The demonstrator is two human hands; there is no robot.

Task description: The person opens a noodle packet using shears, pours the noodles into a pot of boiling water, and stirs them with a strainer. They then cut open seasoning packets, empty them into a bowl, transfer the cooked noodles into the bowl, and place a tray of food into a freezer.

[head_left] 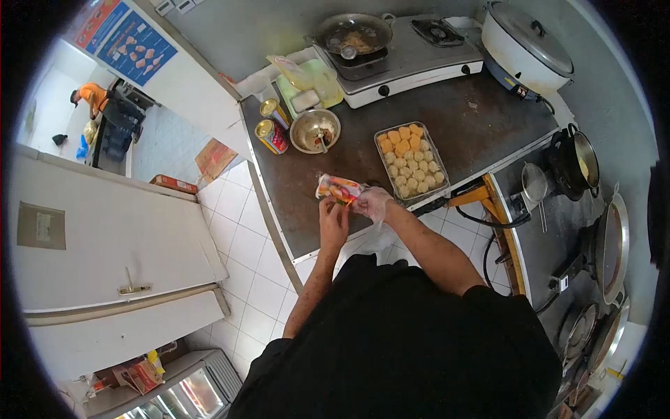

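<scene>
Near the front edge of the dark counter, both my hands hold a small printed packet (340,188) in red, orange and white. My left hand (333,225) is bare, its fingers closed on the packet's lower edge. A clear plastic glove covers my right hand (373,202), which grips the packet's right side. Beyond my right hand lies a clear tray (447,183) of round dough-like balls, the far ones more orange and the near ones paler. A metal bowl (301,143) with a spoon and some brown bits stands beyond the packet, beside two open cans (271,137).
A two-burner stove (419,82) carries a wok (354,35). Right of it stands a large lidded cooker (523,52). A green tray (328,80) sits left of the stove. Pans and a strainer (534,183) line the right side. Through the doorway, another person (94,96) bends over.
</scene>
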